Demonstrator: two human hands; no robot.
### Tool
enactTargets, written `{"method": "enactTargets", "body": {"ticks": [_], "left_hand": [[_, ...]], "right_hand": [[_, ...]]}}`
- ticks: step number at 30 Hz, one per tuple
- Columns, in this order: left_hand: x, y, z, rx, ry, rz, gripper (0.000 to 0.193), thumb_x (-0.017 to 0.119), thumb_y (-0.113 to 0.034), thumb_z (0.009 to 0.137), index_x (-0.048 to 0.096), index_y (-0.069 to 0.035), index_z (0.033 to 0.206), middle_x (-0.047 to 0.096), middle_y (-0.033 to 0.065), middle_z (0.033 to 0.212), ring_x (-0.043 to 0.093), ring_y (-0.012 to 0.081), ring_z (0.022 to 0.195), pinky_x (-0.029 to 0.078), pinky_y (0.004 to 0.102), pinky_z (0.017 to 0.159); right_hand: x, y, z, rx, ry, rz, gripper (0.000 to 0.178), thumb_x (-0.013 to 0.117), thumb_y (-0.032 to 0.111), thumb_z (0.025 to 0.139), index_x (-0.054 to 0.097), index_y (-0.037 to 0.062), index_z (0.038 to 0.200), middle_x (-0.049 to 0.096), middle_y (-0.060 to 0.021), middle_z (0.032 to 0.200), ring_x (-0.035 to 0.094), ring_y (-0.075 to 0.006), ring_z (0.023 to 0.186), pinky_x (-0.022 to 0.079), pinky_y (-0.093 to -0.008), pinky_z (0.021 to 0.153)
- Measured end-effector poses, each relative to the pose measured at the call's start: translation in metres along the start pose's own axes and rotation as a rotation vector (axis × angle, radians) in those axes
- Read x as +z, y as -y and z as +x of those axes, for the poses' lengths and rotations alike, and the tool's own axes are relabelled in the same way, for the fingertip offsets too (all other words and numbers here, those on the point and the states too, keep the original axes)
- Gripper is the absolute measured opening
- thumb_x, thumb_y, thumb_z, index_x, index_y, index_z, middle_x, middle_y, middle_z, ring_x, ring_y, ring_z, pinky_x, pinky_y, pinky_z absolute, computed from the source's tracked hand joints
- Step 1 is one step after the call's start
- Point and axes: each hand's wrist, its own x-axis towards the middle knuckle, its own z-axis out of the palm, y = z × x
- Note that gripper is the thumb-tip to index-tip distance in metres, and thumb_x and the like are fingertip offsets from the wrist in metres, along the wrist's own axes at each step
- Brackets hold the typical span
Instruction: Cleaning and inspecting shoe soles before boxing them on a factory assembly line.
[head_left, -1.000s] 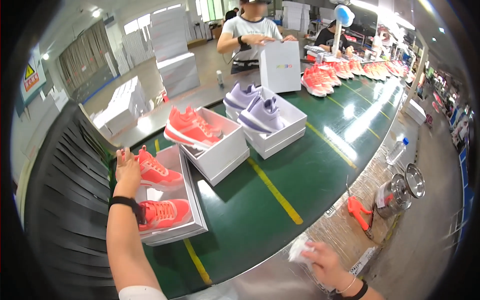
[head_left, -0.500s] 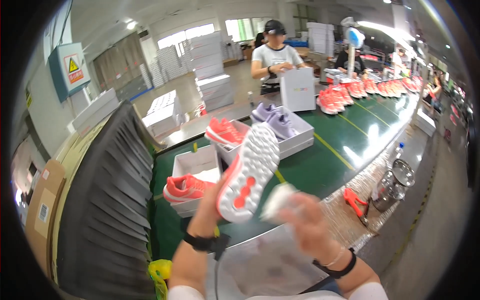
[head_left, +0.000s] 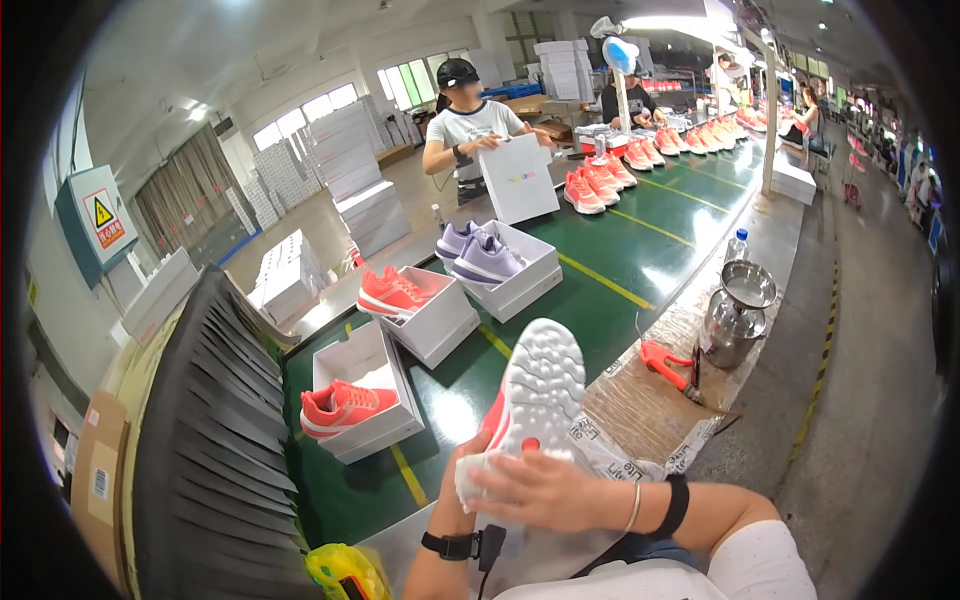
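My left hand (head_left: pixel 452 502) grips a coral running shoe (head_left: pixel 545 385), toe up, its white studded sole facing me. Most of those fingers are hidden behind the shoe and my other hand. Across the heel end of the sole lies my right hand (head_left: pixel 537 488), pressing a white cloth (head_left: pixel 468 482) against it. Ahead on the green conveyor belt, a coral shoe (head_left: pixel 350 405) rests in the nearest open white box (head_left: pixel 375 440). Further along, another box (head_left: pixel 440 335) holds a coral shoe (head_left: pixel 398 292), and a third (head_left: pixel 525 285) holds lilac shoes (head_left: pixel 487 258).
A person (head_left: pixel 480 130) across the belt handles a white lid (head_left: pixel 520 180). To the right are a red-handled tool (head_left: pixel 665 362), a metal pot (head_left: pixel 735 320) and a water bottle (head_left: pixel 737 245). Dark strip curtains (head_left: pixel 215 420) stand at left; several coral shoes (head_left: pixel 590 190) line the far belt.
My right hand has brought the cloth from beside the shoe onto its heel end. The shoe sits lower and further right. The whole scene has shifted left in view.
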Motion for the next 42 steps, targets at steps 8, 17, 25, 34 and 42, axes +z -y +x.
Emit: {"method": "enactTargets", "body": {"ticks": [8, 17, 25, 34, 42], "left_hand": [[-0.005, 0.009, -0.049, -0.102, -0.057, -0.032, 0.043, 0.054, -0.029, 0.092, 0.052, 0.005, 0.119, 0.063, 0.0151, 0.108, 0.064, 0.0217, 0.091, 0.053, 0.0329, 0.079], [-0.02, 0.018, 0.007, -0.11, 0.131, -0.434, 0.042, 0.048, -0.023, 0.095, 0.046, 0.002, 0.128, 0.055, 0.0166, 0.124, 0.056, 0.0255, 0.11, 0.047, 0.038, 0.093], [-0.027, 0.006, 0.0, -0.08, 0.152, -0.498, 0.044, 0.049, -0.028, 0.095, 0.047, 0.002, 0.127, 0.056, 0.017, 0.123, 0.058, 0.0256, 0.108, 0.049, 0.0393, 0.091], [-0.038, -0.011, -0.002, -0.118, 0.166, -0.745, 0.05, 0.047, -0.03, 0.095, 0.037, -0.002, 0.135, 0.053, 0.0163, 0.126, 0.058, 0.0287, 0.107, 0.049, 0.0383, 0.091], [-0.114, -0.154, 0.014, 0.417, -0.215, 0.24, 0.044, 0.059, -0.028, 0.09, 0.054, 0.005, 0.118, 0.062, 0.0137, 0.11, 0.063, 0.0188, 0.092, 0.05, 0.0294, 0.082]], "right_hand": [[-0.033, -0.152, -0.014, 0.553, -0.338, 0.19, 0.049, 0.048, -0.009, 0.072, 0.06, 0.0092, 0.115, 0.058, -0.0157, 0.116, 0.053, -0.0365, 0.107, 0.041, -0.0383, 0.096], [0.011, 0.017, -0.049, 0.215, -0.023, 0.481, 0.049, 0.061, 0.006, 0.069, 0.06, 0.0136, 0.117, 0.053, -0.0114, 0.125, 0.05, -0.0324, 0.111, 0.039, -0.0416, 0.096], [-0.016, -0.058, 0.0, 0.37, -0.265, 0.367, 0.048, 0.053, -0.009, 0.071, 0.06, 0.0078, 0.115, 0.056, -0.0142, 0.12, 0.051, -0.0312, 0.109, 0.043, -0.039, 0.091], [0.049, 0.015, 0.023, 0.04, 0.045, 0.465, 0.051, 0.058, 0.0, 0.066, 0.058, 0.0132, 0.116, 0.053, -0.008, 0.122, 0.05, -0.0279, 0.112, 0.041, -0.0399, 0.091], [0.05, 0.002, -0.028, 0.256, 0.283, 0.653, 0.052, 0.053, -0.005, 0.068, 0.057, 0.011, 0.117, 0.052, -0.0097, 0.124, 0.049, -0.032, 0.11, 0.039, -0.0409, 0.095]]}}
